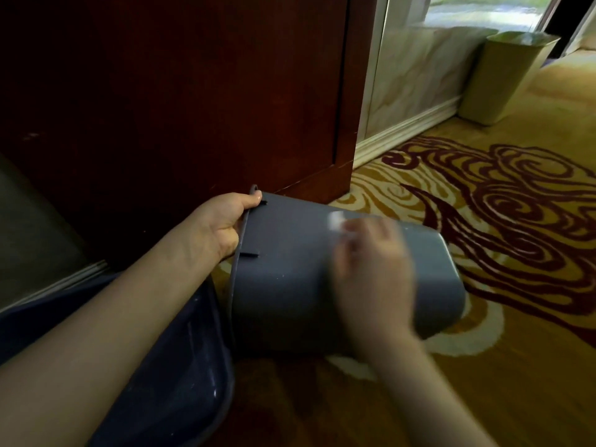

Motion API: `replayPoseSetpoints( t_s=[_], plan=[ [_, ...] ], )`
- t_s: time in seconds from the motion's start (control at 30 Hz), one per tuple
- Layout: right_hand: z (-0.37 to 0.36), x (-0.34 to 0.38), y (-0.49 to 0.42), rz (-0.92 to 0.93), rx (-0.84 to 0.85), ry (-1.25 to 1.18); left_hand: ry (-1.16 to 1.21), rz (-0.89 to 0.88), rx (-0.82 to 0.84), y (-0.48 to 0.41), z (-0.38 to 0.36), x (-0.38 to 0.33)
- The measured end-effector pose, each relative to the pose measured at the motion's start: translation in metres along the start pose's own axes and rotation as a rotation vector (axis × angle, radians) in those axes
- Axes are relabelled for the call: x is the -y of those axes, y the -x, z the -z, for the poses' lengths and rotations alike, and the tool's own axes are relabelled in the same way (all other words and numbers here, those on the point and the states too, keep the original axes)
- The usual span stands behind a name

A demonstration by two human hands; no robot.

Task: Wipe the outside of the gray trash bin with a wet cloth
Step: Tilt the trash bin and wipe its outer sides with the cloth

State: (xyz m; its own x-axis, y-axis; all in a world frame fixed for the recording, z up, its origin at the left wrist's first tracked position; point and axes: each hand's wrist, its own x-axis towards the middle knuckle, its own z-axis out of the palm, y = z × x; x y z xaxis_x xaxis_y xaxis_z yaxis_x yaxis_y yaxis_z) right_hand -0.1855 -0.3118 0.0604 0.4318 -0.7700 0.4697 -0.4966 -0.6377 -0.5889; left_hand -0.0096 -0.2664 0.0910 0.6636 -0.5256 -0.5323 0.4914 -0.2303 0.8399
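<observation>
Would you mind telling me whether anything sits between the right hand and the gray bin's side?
Only the cloth, a white bit showing past the blurred right hand, which presses on the tipped bin. The left hand grips the rim, clear of that side.

Dark wood cabinet (pixel 180 91) close behind gray trash bin (pixel 290 279); blue basin (pixel 180 375) crowds left; carpet (pixel 483 366) open right.
</observation>
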Motion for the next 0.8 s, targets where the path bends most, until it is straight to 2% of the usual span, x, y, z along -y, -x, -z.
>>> replayPoseSetpoints(
  t_s=[0.1, 0.17, 0.43, 0.57, 0.67, 0.8],
  plan=[
    [-0.027, 0.043, 0.038, 0.230, 0.089, -0.059, -0.001, -0.014, 0.009, 0.000, -0.004, 0.000],
    [-0.034, 0.035, 0.046, 0.222, 0.078, -0.054, -0.025, -0.019, 0.013, 0.000, -0.002, 0.003],
    [0.003, -0.093, 0.002, -0.227, -0.193, 0.116, 0.029, -0.098, 0.050, 0.001, 0.008, 0.013],
    [0.017, -0.121, -0.015, -0.397, -0.229, 0.128, 0.017, -0.242, 0.080, 0.003, 0.007, 0.014],
    [0.018, -0.108, -0.023, -0.329, -0.282, 0.085, -0.011, -0.378, 0.128, 0.007, 0.014, 0.017],
    [-0.001, -0.039, -0.030, -0.095, -0.311, -0.021, -0.008, -0.483, 0.199, 0.010, 0.019, 0.033]
  ],
)
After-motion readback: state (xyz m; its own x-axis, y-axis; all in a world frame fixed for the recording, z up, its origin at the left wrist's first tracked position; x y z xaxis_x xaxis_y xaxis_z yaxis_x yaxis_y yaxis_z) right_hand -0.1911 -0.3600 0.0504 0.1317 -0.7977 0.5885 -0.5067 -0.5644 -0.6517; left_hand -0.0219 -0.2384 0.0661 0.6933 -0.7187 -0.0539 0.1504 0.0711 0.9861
